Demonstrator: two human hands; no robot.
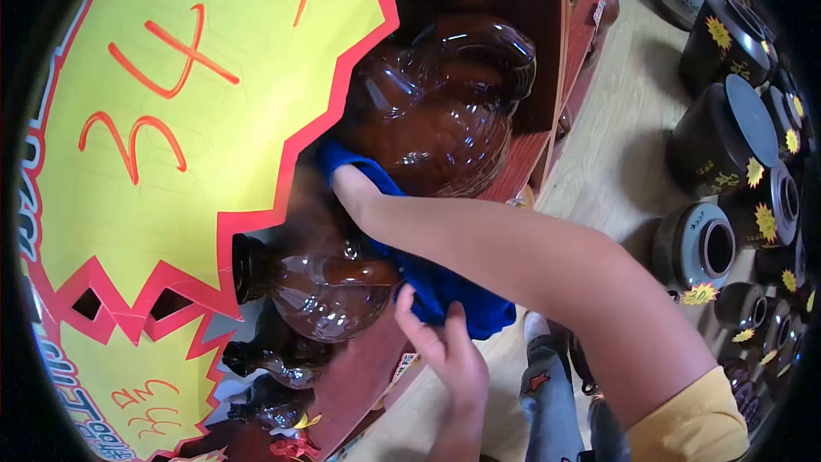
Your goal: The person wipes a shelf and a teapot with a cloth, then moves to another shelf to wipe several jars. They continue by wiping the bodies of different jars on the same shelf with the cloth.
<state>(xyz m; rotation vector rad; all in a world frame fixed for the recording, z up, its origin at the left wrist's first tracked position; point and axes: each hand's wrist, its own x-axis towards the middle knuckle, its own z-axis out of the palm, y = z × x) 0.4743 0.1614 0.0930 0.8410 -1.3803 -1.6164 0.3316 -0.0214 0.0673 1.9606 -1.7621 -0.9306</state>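
A blue cloth (457,287) hangs from my right hand (355,194), which is pushed in between two glossy brown jugs. The cloth wraps over that hand, and its fingers are hidden. Above it, the large brown jug (445,133) with a thick looped handle touches the bunched cloth in this view. Below lies the smaller brown jug (329,295), its dark mouth facing left. My left hand (453,359) is open, with finger and thumb apart at the lower edge of the cloth, close to the smaller jug.
Yellow price signs (197,111) with red jagged borders cover the left side. More small dark jugs (278,359) stand along the red-brown shelf (368,393). Rows of tagged dark jars (714,133) line the floor at right. A person's jeans-clad leg (552,398) shows at the bottom.
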